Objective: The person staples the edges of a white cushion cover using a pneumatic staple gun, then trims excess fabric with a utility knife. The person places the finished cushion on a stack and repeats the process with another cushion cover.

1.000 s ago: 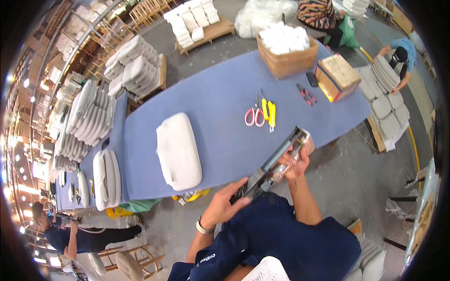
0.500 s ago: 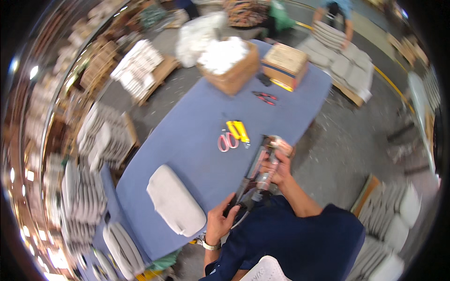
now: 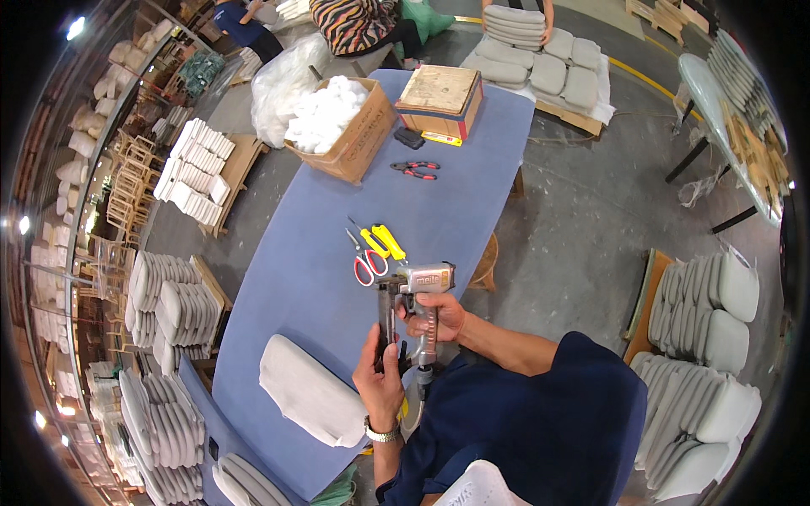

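Note:
A pneumatic staple gun (image 3: 430, 277) with a silver body is held above the near edge of the blue table (image 3: 295, 261). My right hand (image 3: 439, 319) is closed round its handle, with an air hose joined at the handle's lower end. My left hand (image 3: 380, 384), a watch at its wrist, grips the dark magazine of the same tool. Left of my hands lies a light grey cushion (image 3: 310, 392). Just beyond the gun, red-handled scissors (image 3: 369, 266) rest beside yellow-handled tools (image 3: 388, 243).
Farther up the table are red-and-black pliers (image 3: 415, 169), a carton of white stuffing (image 3: 354, 139) and a wooden-topped box (image 3: 439, 93). Stacked grey cushions (image 3: 696, 422) stand at the right, more (image 3: 173, 304) at the left. A person (image 3: 519, 25) handles cushions at the back.
The staple gun has turned more upright, its magazine now pointing down toward my left hand. Both hands stay on it. My view has shifted and is sharper.

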`<move>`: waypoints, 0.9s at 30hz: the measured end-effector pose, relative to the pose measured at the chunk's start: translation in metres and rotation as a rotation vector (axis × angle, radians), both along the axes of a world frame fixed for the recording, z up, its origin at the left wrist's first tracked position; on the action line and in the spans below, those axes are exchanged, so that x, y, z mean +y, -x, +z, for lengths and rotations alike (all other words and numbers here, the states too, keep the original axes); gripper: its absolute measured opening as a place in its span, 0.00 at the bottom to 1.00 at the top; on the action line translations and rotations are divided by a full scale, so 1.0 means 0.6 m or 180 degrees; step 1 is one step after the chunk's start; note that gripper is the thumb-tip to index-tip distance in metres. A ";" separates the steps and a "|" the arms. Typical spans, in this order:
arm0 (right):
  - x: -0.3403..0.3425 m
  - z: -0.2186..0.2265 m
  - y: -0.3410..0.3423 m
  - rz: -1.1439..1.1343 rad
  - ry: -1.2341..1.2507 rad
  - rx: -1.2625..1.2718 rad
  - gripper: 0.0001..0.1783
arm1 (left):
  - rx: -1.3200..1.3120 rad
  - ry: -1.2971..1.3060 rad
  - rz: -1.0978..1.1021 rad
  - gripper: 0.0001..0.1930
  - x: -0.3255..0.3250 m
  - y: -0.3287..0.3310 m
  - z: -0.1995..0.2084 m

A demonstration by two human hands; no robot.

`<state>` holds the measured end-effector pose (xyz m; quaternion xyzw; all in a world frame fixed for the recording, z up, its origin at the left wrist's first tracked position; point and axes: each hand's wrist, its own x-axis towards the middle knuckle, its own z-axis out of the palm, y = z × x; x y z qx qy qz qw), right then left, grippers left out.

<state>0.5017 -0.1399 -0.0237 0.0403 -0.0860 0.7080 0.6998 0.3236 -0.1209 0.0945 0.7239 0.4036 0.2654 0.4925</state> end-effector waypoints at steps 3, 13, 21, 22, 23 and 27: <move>-0.004 0.006 -0.014 -0.0389 0.0022 0.0066 0.25 | 0.0152 -0.0218 0.0039 0.23 -0.005 0.018 -0.010; -0.010 -0.037 -0.053 -0.0067 0.0167 0.0154 0.25 | 0.0617 -0.0332 -0.0018 0.22 -0.025 0.016 -0.011; -0.012 -0.003 -0.013 0.0170 0.0323 0.0089 0.24 | 0.0153 0.0073 0.0224 0.22 0.008 -0.030 -0.018; -0.012 -0.003 -0.017 0.0129 0.0350 0.0093 0.24 | 0.0111 0.0057 0.0247 0.22 0.009 -0.032 -0.021; -0.013 -0.003 -0.023 0.0093 0.0380 0.0087 0.24 | 0.0328 -0.0072 0.0186 0.21 0.010 -0.036 -0.021; -0.017 -0.022 -0.046 -0.0206 0.0553 0.0177 0.25 | 0.0898 -0.0467 -0.0027 0.20 0.007 -0.038 -0.020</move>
